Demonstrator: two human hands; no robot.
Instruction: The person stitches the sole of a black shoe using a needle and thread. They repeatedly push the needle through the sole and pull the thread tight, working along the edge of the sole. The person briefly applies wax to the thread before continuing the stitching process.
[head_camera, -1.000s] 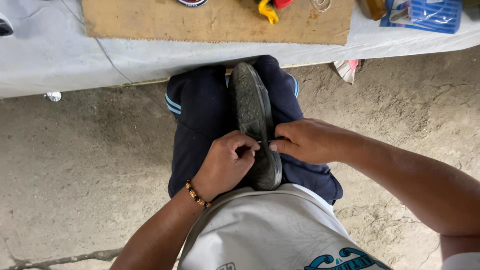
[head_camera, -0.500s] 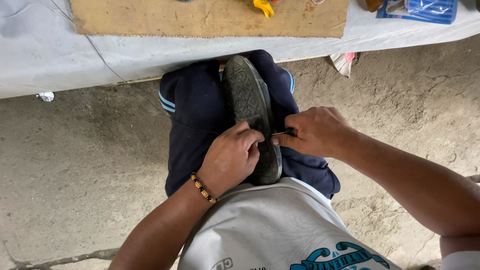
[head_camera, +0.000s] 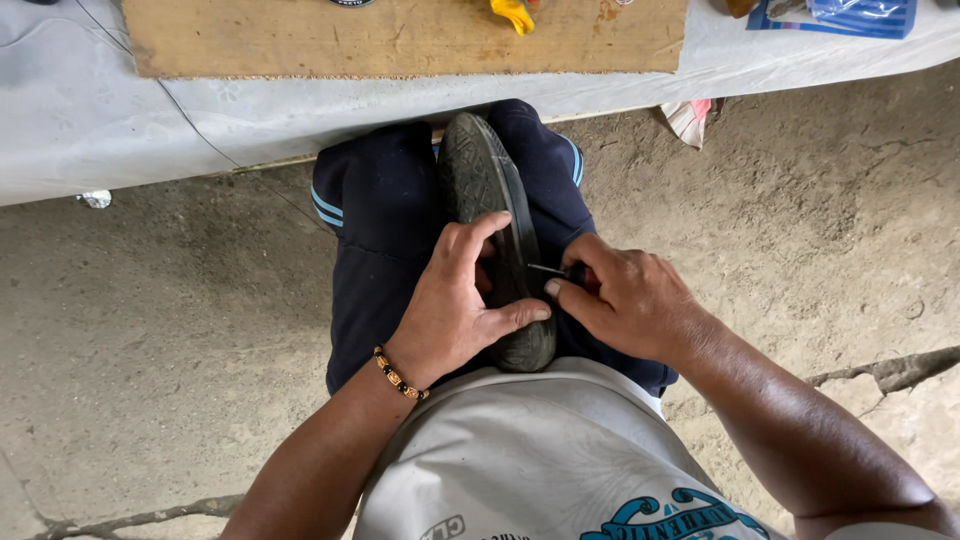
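While the dark shoe (head_camera: 490, 230) lies sole-up between the knees on the navy trousers (head_camera: 385, 250), the left hand (head_camera: 450, 305) clamps its heel end, thumb across the sole edge, fingers over the far side. Right hand (head_camera: 625, 300) pinches a thin dark tool (head_camera: 555, 270), grip closed on it, tip touching the sole's rim. Beaded bracelet (head_camera: 400, 375) on left wrist. Counter (head_camera: 90, 120) with grey cover sits just beyond the knees; a brown board (head_camera: 400, 40) lies on it, a yellow object (head_camera: 515, 15) partly cut off at the board's top edge. Cracked concrete floor (head_camera: 150, 330) either side. White shirt (head_camera: 520, 450) hides the lap below the shoe.
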